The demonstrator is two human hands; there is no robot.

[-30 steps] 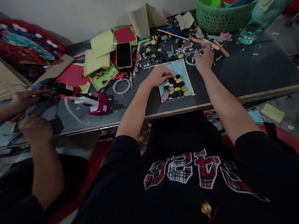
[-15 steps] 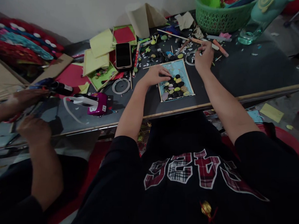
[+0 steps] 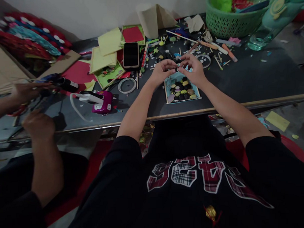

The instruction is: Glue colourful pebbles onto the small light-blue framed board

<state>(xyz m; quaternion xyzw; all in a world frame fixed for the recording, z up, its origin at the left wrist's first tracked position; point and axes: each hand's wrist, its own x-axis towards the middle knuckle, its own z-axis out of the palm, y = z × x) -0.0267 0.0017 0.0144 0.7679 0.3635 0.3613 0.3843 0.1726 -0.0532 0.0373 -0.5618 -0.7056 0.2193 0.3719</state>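
A light-blue panel (image 3: 168, 83) with a pale thin frame lies at the table's front edge. Black, yellow-green, brown and pale lilac pebbles (image 3: 182, 91) cover its nearer part. Above its far edge, my left hand (image 3: 164, 72) and my right hand (image 3: 192, 71) meet fingertip to fingertip. Both are closed in a pinch around a small dark piece (image 3: 176, 69), mostly hidden by the fingers; its exact kind does not show. A clear ring (image 3: 204, 61), like a roll of tape, lies just beyond my right hand.
Paper scraps, sticks and orange-handled tools (image 3: 207, 45) litter the back. A green basket (image 3: 228, 25) and a clear bottle (image 3: 256, 42) stand at right. Leftward are a phone (image 3: 131, 55), another clear ring (image 3: 127, 85), a purple plug block (image 3: 104, 102) and another person's hands (image 3: 39, 125).
My right hand has come left from beside the clear ring to meet my left hand. My left hand has moved off the pebbles, and both now pinch a small dark piece. The view shifted slightly.
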